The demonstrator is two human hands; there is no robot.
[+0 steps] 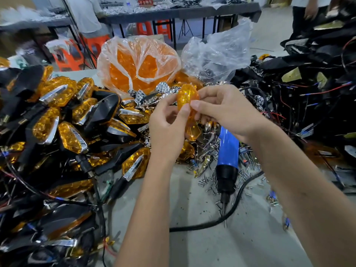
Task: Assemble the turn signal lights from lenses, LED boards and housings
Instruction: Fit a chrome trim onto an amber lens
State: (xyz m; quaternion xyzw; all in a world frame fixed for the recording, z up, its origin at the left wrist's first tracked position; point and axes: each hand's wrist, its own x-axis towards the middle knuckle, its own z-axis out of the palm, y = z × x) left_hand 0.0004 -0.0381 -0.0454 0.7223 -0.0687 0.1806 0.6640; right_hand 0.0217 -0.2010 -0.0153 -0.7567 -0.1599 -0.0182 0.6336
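Both hands meet above the middle of the tabletop around one amber lens: the left hand pinches its lower edge between thumb and curled fingers, and the right hand grips its right side with the thumb laid across the front face, so neither hand is free. The lens looks like a thin moulded plastic shell, so I judge it light, stiff and rather slick on its glossy faceted face; it would likely scratch or crack under a hard squeeze, and the rim is the safer place to hold it, as the hands do now. Its long axis runs roughly from 12 to 6 o'clock, tilted a little toward 1 o'clock at the top, with the narrower rounded end up and the domed face turned toward the camera. Whether anything already sits inside it I cannot tell, as the fingers cover its lower half. At 12 o'clock from the hands lies a clear bag of lenses, at 9 o'clock a heap of finished lights with black housings, and at 3 o'clock a tangle of wired housings. A blue electric screwdriver lies at 5 o'clock among loose screws.
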